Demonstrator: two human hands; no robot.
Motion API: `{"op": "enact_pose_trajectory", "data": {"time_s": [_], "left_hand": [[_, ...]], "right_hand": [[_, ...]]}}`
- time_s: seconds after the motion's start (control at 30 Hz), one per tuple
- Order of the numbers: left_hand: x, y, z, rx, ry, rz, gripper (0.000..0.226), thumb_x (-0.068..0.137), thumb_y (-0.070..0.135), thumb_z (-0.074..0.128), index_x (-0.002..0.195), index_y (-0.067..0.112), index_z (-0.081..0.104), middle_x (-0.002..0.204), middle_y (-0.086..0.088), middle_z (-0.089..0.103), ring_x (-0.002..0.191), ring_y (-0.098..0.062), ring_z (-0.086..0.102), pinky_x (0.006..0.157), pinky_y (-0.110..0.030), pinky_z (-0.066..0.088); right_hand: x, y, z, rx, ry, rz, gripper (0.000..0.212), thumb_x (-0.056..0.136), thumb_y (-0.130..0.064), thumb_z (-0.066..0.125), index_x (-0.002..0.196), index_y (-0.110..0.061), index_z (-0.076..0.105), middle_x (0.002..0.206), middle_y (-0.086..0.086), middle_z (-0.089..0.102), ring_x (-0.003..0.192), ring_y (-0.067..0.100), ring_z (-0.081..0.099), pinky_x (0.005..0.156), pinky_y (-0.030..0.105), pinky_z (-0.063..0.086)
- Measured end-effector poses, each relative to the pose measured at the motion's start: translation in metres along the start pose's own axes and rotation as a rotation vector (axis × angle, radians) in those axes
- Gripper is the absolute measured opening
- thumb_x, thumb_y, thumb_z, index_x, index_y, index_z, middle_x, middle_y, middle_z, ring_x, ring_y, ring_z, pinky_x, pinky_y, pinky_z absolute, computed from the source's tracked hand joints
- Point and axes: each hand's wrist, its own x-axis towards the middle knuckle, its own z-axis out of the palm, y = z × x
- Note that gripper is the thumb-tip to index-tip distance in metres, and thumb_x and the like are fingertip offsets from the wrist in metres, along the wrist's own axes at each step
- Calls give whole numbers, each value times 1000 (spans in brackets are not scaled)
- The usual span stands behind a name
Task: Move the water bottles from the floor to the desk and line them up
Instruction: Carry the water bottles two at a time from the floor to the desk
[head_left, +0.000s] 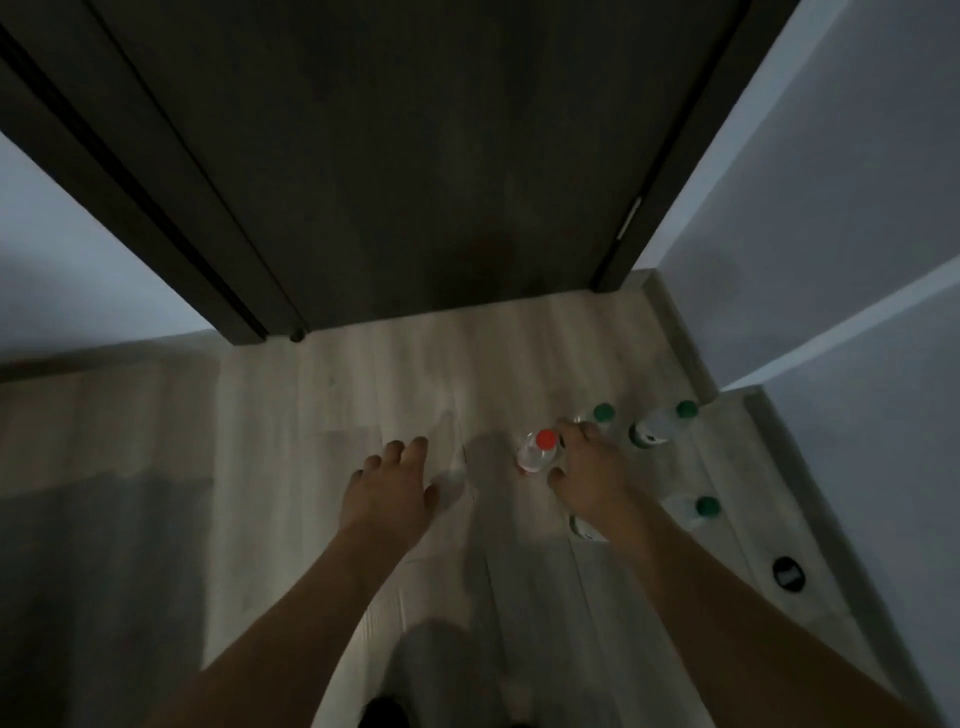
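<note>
The scene is dim and slightly blurred, looking down at a pale wood-grain floor (322, 415) in front of a dark closed door (415, 156). A clear water bottle with a red cap (537, 451) stands upright on the floor and serves as the reference here. The right hand (589, 470) sits just to the right of that bottle, its fingers curved toward the bottle's far side and its thumb at the near side; the grip is partly closed around the bottle, though whether the fingers actually touch the plastic cannot be told through the blur. The left hand (389, 486) hovers to the left of the red-capped bottle, apart from it, with its fingers loosely spread and holding nothing. Beyond the red-capped bottle and to its right, a green-capped bottle (602, 412) shows just past the right hand's fingertips. Further right stands a second green-capped bottle (662, 423), close to the skirting of the pale wall (831, 260). Nearer than the red-capped bottle and to its right stands a third green-capped bottle (696, 510), partly hidden by the right forearm. A small dark round object (788, 573) lies on the floor further toward the viewer along the same wall.
</note>
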Motion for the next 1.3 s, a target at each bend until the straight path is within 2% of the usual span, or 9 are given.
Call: {"op": "enact_pose_trajectory", "data": {"time_s": [0.13, 0.2, 0.4, 0.53, 0.63, 0.8, 0.97, 1.13, 1.3], "left_hand": [[57, -32, 93, -34, -8, -85, 54, 94, 48, 48, 140, 22, 32, 115, -7, 60, 96, -24, 61, 72, -35, 51], [70, -42, 121, 2, 2, -84, 45, 96, 48, 44, 131, 22, 36, 92, -4, 63, 72, -19, 58, 56, -28, 40], [69, -48, 124, 21, 97, 23, 33, 98, 46, 42, 116, 19, 44, 84, -4, 68, 66, -23, 59, 55, -28, 35], [23, -34, 31, -15, 216, 29, 27, 95, 47, 48, 99, 20, 44, 63, 4, 50, 53, -18, 48, 50, -26, 32], [-25, -12, -76, -49, 243, 70, 28, 94, 46, 51, 90, 23, 35, 58, 7, 43, 50, -16, 45, 47, -26, 32], [-131, 38, -262, -94, 309, 82, 26, 91, 44, 53, 86, 24, 38, 55, 10, 41, 47, -14, 42, 46, -25, 29], [-233, 82, -425, -179, 398, 99, 26, 86, 50, 55, 81, 27, 42, 55, 10, 44, 47, -10, 45, 45, -22, 27], [-292, 107, -493, -290, 620, 75, 25, 79, 56, 53, 77, 33, 43, 53, 13, 47, 46, 2, 44, 43, -16, 26], [-311, 132, -503, -238, 577, 93, 25, 80, 55, 58, 79, 31, 48, 60, 11, 54, 52, -5, 52, 48, -21, 33]], "right_hand": [[79, 28, 72, -14, 22, 41, 62, 90, -24, 60, 145, -15, 31, 140, 15, 36, 120, 35, 50, 100, 41, 43], [104, 35, 95, -16, 29, 46, 47, 93, -22, 56, 136, -12, 41, 133, 17, 41, 115, 35, 51, 94, 40, 46], [111, 28, 100, 26, 99, 85, 29, 94, -22, 51, 118, -6, 49, 108, 18, 62, 98, 35, 61, 85, 45, 51], [40, -7, 36, 97, 151, 55, 31, 92, -26, 55, 116, -7, 47, 96, 12, 65, 89, 30, 63, 76, 39, 51], [-33, -43, -53, 142, 173, 18, 39, 88, -32, 61, 120, -13, 50, 100, 10, 65, 90, 29, 62, 73, 35, 48], [-169, -109, -216, 122, 117, -14, 29, 86, -38, 63, 104, -21, 48, 97, 3, 63, 89, 24, 62, 81, 42, 54], [-300, -152, -353, 156, 247, -69, 27, 86, -41, 64, 99, -24, 48, 88, -3, 58, 80, 18, 59, 69, 32, 51], [-365, -160, -407, 218, 416, -103, 27, 81, -46, 66, 94, -30, 48, 81, -9, 58, 73, 11, 57, 67, 30, 52], [-388, -150, -409, 297, 496, -106, 26, 73, -48, 66, 82, -33, 47, 71, -14, 56, 65, 4, 56, 62, 29, 53]]}}
